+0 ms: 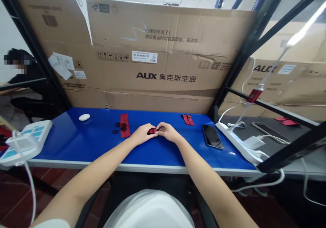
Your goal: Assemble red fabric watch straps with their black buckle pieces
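Note:
Close together over the middle of the blue tabletop (96, 146), both hands grip one small piece of red webbing strap (152, 130) with a dark part on it. My left hand (141, 135) pinches its left side between thumb and fingers. Fingers curled, my right hand (168, 132) closes on its right end; the fingers hide much of it. Left of the hands lies a longer red strap (124, 118), with small black buckles (123, 127) on and beside it. Toward the back right rest red straps with black parts (187, 119).
A phone (212, 137) lies to the right, beside a white power strip (236, 143) with cables. Another power strip (42, 138) sits at the left edge. A white round object (84, 117) lies back left. Cardboard (163, 65) walls the back. A person (28, 68) sits far left.

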Motion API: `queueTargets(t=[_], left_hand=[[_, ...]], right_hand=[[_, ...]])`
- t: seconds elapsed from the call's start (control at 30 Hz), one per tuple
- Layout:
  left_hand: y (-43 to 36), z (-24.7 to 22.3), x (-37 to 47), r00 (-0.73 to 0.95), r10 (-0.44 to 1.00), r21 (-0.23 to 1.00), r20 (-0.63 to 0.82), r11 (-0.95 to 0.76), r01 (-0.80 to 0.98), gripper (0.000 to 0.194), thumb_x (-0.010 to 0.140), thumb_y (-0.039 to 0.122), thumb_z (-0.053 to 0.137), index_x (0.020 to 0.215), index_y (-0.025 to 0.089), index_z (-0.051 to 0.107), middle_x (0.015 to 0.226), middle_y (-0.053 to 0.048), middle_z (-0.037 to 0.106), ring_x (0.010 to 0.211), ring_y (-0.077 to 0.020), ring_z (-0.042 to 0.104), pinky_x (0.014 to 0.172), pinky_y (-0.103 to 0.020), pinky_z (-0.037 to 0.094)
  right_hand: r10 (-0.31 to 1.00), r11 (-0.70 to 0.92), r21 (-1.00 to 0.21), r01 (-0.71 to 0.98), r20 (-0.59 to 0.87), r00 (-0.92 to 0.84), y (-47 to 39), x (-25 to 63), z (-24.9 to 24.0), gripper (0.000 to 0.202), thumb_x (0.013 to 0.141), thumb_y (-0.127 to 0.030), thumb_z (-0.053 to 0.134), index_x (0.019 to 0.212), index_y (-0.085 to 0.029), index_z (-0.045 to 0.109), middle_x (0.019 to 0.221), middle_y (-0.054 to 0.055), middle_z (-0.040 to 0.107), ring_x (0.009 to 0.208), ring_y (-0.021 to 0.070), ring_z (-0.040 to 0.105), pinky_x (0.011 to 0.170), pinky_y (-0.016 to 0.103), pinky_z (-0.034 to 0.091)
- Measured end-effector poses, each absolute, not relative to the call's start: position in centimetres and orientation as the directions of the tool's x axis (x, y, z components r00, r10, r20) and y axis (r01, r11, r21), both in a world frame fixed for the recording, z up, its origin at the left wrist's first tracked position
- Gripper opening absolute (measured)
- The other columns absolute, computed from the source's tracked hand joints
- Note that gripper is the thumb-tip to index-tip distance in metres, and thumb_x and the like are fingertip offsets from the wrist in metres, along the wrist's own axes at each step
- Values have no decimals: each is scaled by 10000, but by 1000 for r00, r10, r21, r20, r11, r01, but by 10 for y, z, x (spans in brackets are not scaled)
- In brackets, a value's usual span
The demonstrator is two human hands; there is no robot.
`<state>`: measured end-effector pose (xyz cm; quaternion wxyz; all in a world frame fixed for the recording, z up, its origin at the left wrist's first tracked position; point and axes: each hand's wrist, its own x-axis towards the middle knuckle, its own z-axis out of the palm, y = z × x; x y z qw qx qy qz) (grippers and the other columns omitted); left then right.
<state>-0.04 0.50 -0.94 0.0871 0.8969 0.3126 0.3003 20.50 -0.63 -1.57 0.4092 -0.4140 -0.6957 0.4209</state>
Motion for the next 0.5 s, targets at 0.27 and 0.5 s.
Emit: queueTargets(t=[0.27,0.5], left_hand=[[-11,1,0,658,536,405,529,-841,360,264,794,389,715,979,207,662,948,-37,671,850,-183,651,805,-301,504],[-10,-1,1,621,503,385,601,-863,326,316,771,408,745,997,199,669,948,-45,687,850,-182,661,809,-303,514]], right_hand=[[845,184,-983,-20,169,-507,-17,212,2,203,698,-357,749,749,-187,651,1020,30,652,951,192,602,894,333,433],[879,75,-984,-160,141,-456,-16,213,2,183,625,-301,774,650,-180,639,1028,42,651,970,212,586,885,336,418]])
